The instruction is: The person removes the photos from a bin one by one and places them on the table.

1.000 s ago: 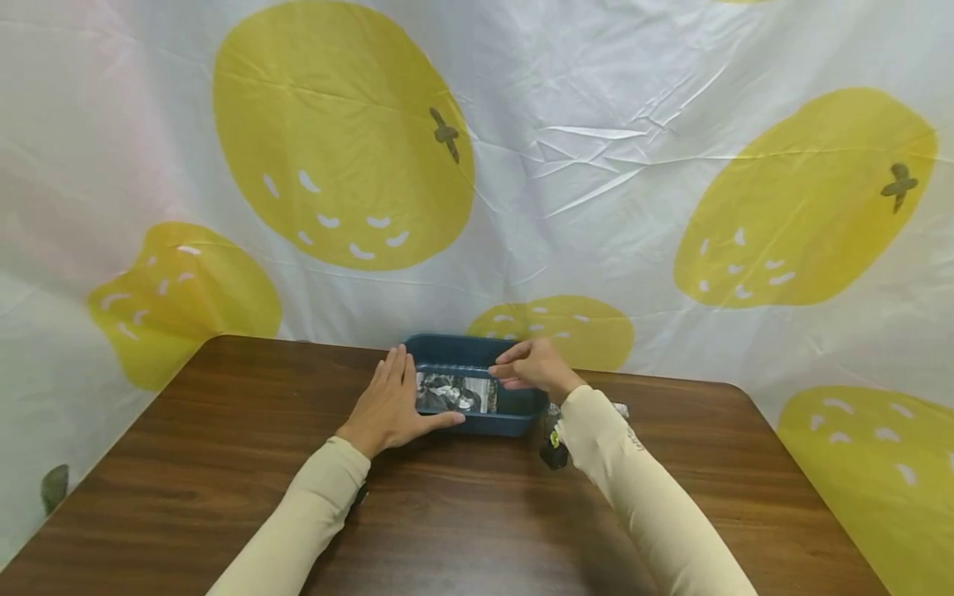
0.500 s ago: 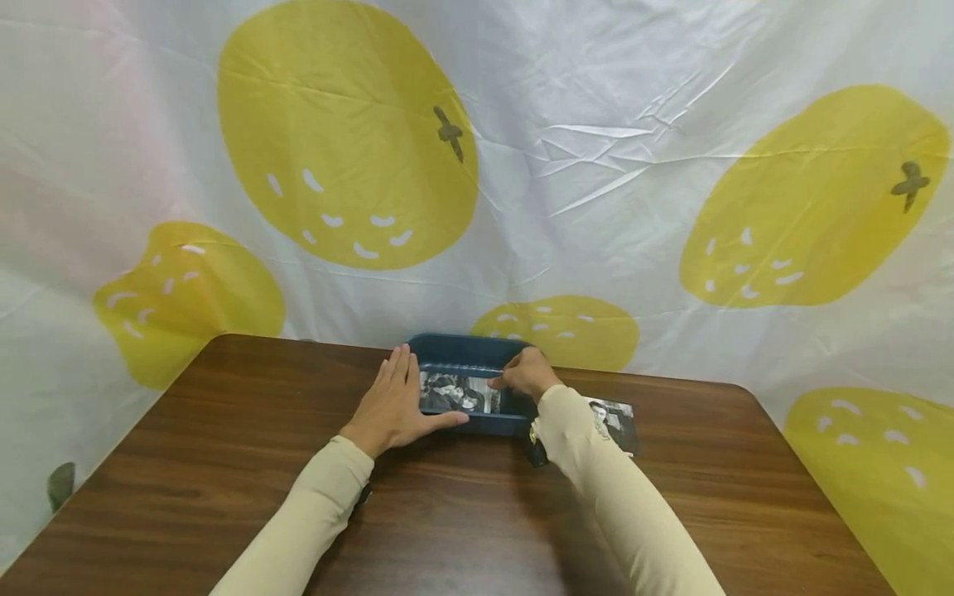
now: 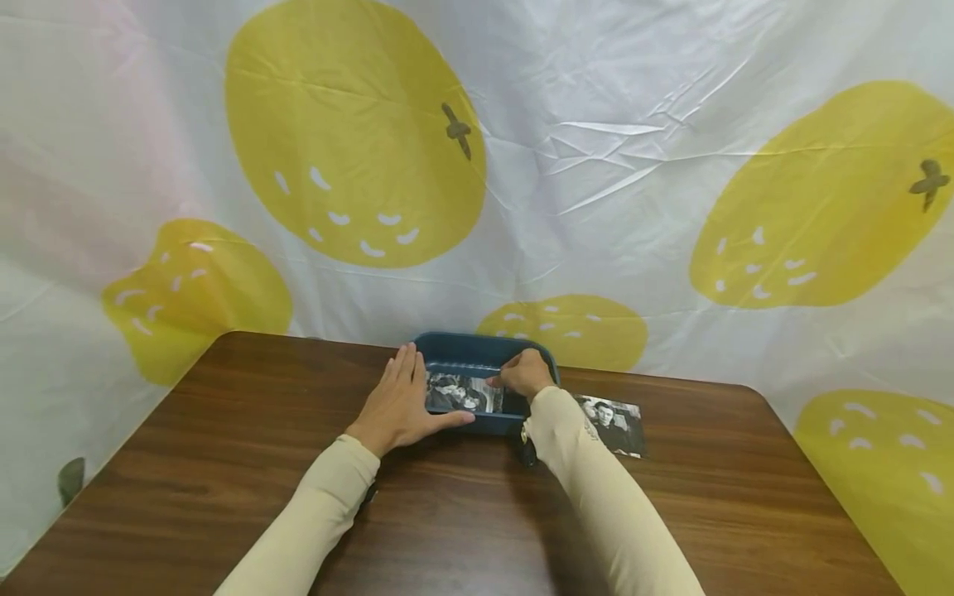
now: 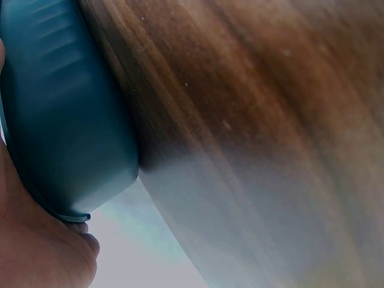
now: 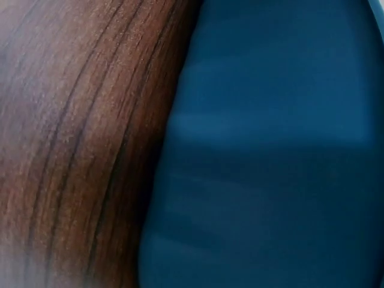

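A dark blue plastic bin (image 3: 484, 346) stands at the far edge of the wooden table. In it lies a black-and-white photo print (image 3: 465, 393), partly behind my left hand (image 3: 395, 406). This hand rests on the bin's left end with straight fingers, the thumb stretched along the front rim. My right hand (image 3: 527, 374) reaches inside the right half of the bin, its fingers bent down at the photo's right edge. Whether they pinch it is hidden. In the left wrist view, part of the left hand (image 4: 45, 249) lies against the bin's rim.
On the table (image 3: 440, 530), right of the bin, another black-and-white photo (image 3: 614, 426) lies flat, partly behind the right sleeve. A white curtain (image 3: 589, 240) with yellow fruit prints hangs behind the table. The right wrist view shows the bin's outer wall (image 5: 264, 150) close up.
My right hand has gone lower into the bin and its fingers have bent more. Its forearm has swung left, uncovering more of the photo on the table. The left hand stays on the bin.
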The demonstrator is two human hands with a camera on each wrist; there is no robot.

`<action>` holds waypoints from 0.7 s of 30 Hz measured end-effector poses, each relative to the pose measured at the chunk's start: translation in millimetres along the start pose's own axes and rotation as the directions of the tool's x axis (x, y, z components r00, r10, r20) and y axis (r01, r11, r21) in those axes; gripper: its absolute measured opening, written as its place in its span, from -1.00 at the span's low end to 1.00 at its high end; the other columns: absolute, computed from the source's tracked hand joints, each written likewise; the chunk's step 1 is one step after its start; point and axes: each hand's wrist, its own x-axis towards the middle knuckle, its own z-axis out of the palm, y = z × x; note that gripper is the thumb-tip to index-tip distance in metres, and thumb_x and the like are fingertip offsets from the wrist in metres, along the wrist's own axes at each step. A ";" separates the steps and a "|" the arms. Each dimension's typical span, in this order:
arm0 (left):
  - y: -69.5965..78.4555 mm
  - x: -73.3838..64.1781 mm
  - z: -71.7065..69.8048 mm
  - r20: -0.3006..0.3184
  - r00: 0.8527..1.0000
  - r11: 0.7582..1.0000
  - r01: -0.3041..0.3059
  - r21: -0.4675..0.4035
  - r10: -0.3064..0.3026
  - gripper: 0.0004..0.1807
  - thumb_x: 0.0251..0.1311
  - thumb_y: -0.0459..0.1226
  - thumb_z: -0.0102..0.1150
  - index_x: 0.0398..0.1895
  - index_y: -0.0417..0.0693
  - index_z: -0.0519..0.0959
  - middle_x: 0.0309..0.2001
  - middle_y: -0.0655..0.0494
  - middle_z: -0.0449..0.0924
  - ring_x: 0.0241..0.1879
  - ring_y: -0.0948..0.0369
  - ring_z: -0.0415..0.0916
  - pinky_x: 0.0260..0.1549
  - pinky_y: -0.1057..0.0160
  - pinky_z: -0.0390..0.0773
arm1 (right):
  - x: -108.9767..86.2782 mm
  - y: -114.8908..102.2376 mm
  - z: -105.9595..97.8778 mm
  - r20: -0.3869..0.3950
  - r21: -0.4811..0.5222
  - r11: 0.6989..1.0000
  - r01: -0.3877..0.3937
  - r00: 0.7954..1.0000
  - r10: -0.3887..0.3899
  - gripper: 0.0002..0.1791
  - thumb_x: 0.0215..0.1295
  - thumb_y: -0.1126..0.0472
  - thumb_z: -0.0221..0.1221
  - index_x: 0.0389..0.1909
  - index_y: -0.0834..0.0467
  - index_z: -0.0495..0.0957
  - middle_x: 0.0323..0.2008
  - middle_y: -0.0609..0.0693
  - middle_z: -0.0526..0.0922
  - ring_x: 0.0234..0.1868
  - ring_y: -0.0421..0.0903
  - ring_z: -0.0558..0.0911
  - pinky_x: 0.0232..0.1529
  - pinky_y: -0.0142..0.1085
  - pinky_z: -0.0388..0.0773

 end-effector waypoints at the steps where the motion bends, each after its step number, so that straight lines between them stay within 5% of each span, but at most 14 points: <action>1: 0.1 0.1 -0.2 -0.003 1.000 1.000 -0.002 0.002 0.002 0.41 0.05 0.54 0.05 0.53 -0.50 -0.02 0.57 -0.40 -0.19 0.58 -0.17 -0.26 0.53 -0.06 -0.15 | 0.0 0.3 0.4 -0.003 0.012 1.000 -0.003 1.000 0.003 -0.64 0.03 0.30 0.52 -0.16 0.39 0.69 -0.15 0.24 0.73 -0.29 0.03 0.70 -0.05 -0.05 0.67; 6: -0.2 0.3 0.3 -0.004 1.000 1.000 0.000 -0.001 0.000 0.42 0.04 0.54 0.07 0.53 -0.50 -0.02 0.57 -0.40 -0.18 0.58 -0.17 -0.25 0.53 -0.07 -0.13 | 5.1 5.9 3.2 -0.021 0.126 0.991 -0.042 0.999 0.045 -0.75 0.01 0.37 0.49 -0.29 0.41 0.72 -0.24 0.21 0.75 -0.47 -0.08 0.66 -0.17 -0.14 0.69; 11: -0.8 -0.3 0.9 -0.003 1.000 1.000 0.006 -0.001 -0.006 0.42 0.04 0.54 0.07 0.54 -0.49 -0.04 0.57 -0.40 -0.19 0.58 -0.16 -0.26 0.53 -0.06 -0.14 | 7.4 10.3 6.0 -0.033 0.238 0.969 -0.069 0.996 0.079 -0.70 0.05 0.43 0.43 -0.17 0.47 0.69 -0.16 0.28 0.72 -0.54 -0.12 0.67 -0.30 -0.24 0.72; 21: 0.2 1.4 -0.3 0.007 1.000 1.000 0.010 0.012 -0.010 0.41 0.05 0.54 0.05 0.54 -0.48 -0.03 0.57 -0.39 -0.19 0.58 -0.17 -0.25 0.54 -0.05 -0.14 | 3.1 6.5 7.7 -0.080 0.205 0.978 -0.034 0.995 0.052 -0.64 -0.04 0.38 0.56 -0.20 0.42 0.72 -0.24 0.25 0.75 -0.45 -0.06 0.69 -0.27 -0.21 0.72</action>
